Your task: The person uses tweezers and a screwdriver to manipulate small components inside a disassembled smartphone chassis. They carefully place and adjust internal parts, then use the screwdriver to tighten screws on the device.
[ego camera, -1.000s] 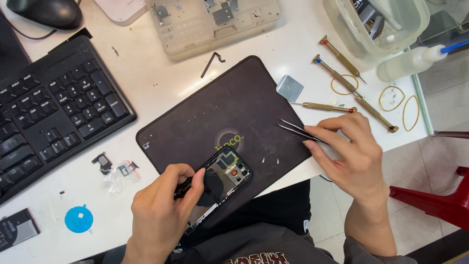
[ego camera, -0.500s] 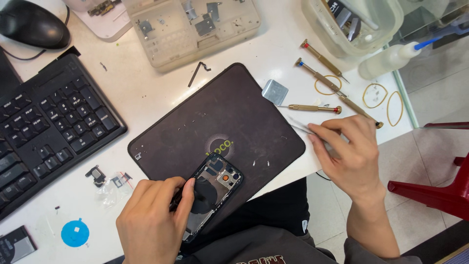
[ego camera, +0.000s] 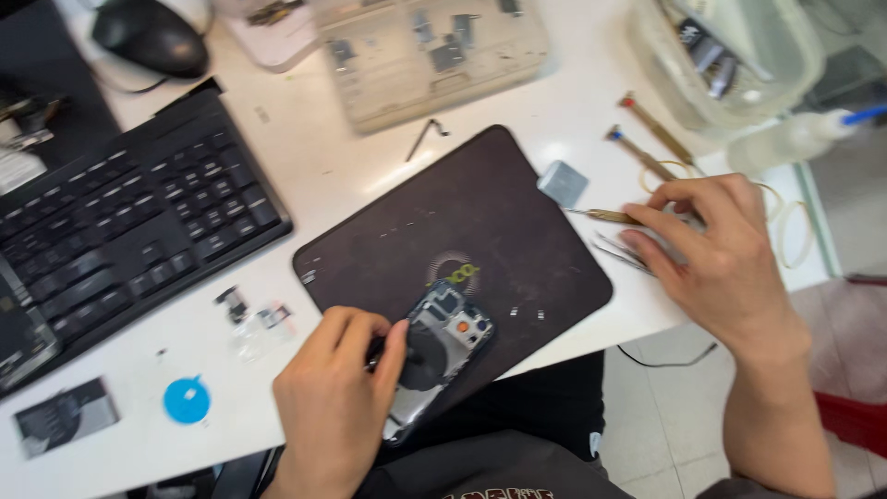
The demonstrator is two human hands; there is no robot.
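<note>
At the lower middle of the frame, the left hand (ego camera: 337,407) holds an opened phone (ego camera: 439,356) by its lower end, its grip closed around the case with the thumb pressed on the dark inner parts. The phone lies tilted on the near edge of a dark work mat (ego camera: 462,240) that sits on the white desk (ego camera: 342,176). At the right, the right hand (ego camera: 716,254) rests on the desk just past the mat's right edge, fingers curled down over metal tweezers (ego camera: 617,251); whether its grip pinches them or only lies on them cannot be told. A brass-handled screwdriver (ego camera: 605,216) lies just above the tweezers, and two more screwdrivers (ego camera: 647,148) lie toward the upper right, near rubber bands (ego camera: 795,231). A small grey square pad (ego camera: 563,183) sits at the mat's right corner. A black keyboard (ego camera: 129,240) fills the left, a mouse (ego camera: 152,37) the upper left. A parts tray (ego camera: 434,55) stands at the top, a clear tub (ego camera: 730,55) at the upper right. A blue round sticker (ego camera: 187,400) lies at the lower left.
</note>
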